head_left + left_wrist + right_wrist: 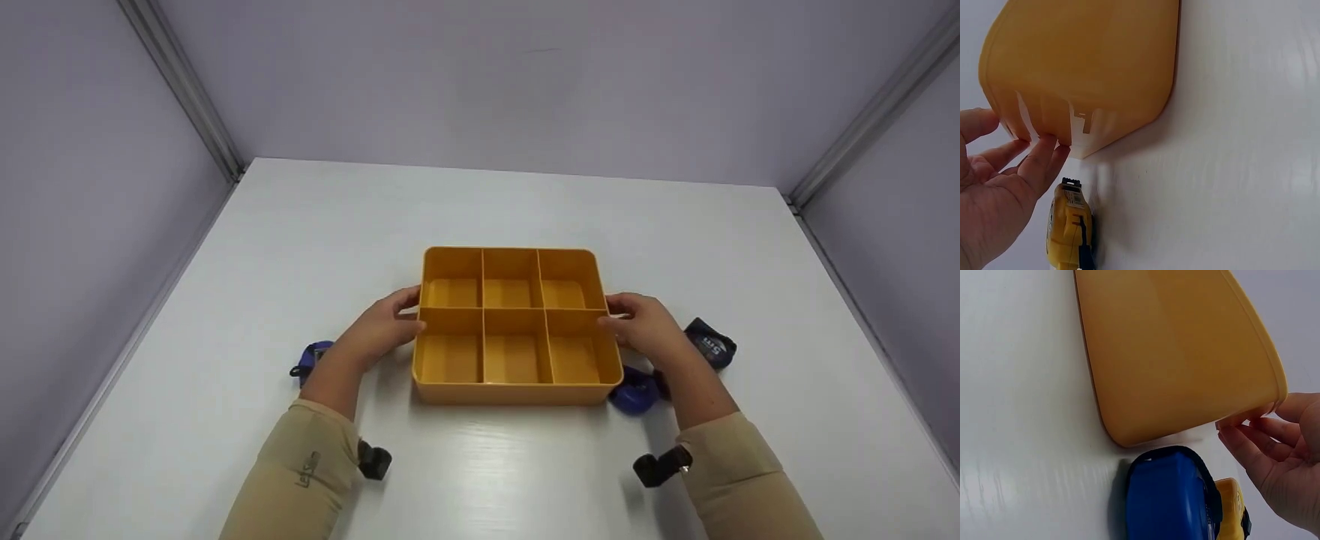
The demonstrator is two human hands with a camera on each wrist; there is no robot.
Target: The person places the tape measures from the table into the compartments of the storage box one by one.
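Tray: a yellow-orange tray (516,326) with six compartments, three in the far row and three in the near row, sat flat near the middle of the white desk (480,217); every compartment showed bare plastic.
Left hand: the left hand (382,330) was at the tray's left wall, thumb near the rim and fingers against the side; in the left wrist view the fingertips (1044,152) touched the wall's lower edge, loosely bent rather than clamped.
Right hand: the right hand (645,324) mirrored it at the right wall, its fingertips (1241,433) touching the rim's corner, relaxed and not wrapped round anything.
Left of tray: a tape measure lay on the desk just beside the left forearm, blue from above (311,358), its yellow side (1069,228) visible from the wrist camera.
Right of tray: a blue tape measure (634,390) lay just beside the tray's near right corner, and a darker tape measure (709,343) sat beyond the right wrist.
Step in hand: by appearance, the tray was being steadied or squared up between both hands, with no lift begun.
Next move: any shift of the tray would call for even pressure from both sides, keeping it level, and care at the near right corner, where the blue tape measure crowded the wall.
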